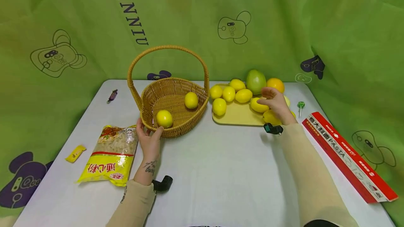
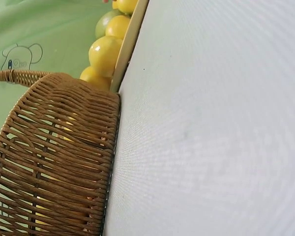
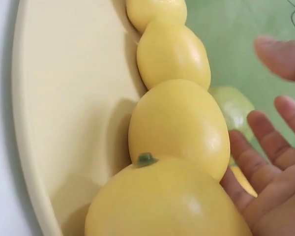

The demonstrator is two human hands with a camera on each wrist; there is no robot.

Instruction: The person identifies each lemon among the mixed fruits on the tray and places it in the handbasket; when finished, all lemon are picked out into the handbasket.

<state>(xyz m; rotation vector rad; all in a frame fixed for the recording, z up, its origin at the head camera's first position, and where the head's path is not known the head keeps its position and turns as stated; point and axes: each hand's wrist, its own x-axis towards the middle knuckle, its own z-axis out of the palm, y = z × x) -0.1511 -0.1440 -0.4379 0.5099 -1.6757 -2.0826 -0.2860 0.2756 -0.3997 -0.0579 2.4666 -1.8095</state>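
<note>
My left hand [image 1: 149,144] grips the near left rim of a wicker basket [image 1: 186,125], thumb at the rim and fingers along the outside. Inside the basket lie two lemons, one near the front [image 1: 165,118] and another toward the right [image 1: 191,100]. Over the right part of a pale yellow tray [image 1: 233,117], my right hand [image 1: 277,105] hovers with nothing in its grasp. The right wrist view shows its fingers [image 3: 270,142] spread apart beside a row of lemons [image 3: 179,130]. Several lemons, a green pomelo-like fruit [image 1: 256,82] and an orange [image 1: 275,84] are on or behind the tray.
Left of the basket lies a bag of pasta [image 1: 110,155], with a yellow wrapped candy [image 1: 75,153] and a purple one [image 1: 112,96] farther out. On the right are a green lollipop [image 1: 301,105] and a long red pasta box [image 1: 347,158]. Green cloth [image 1: 189,9] hangs behind.
</note>
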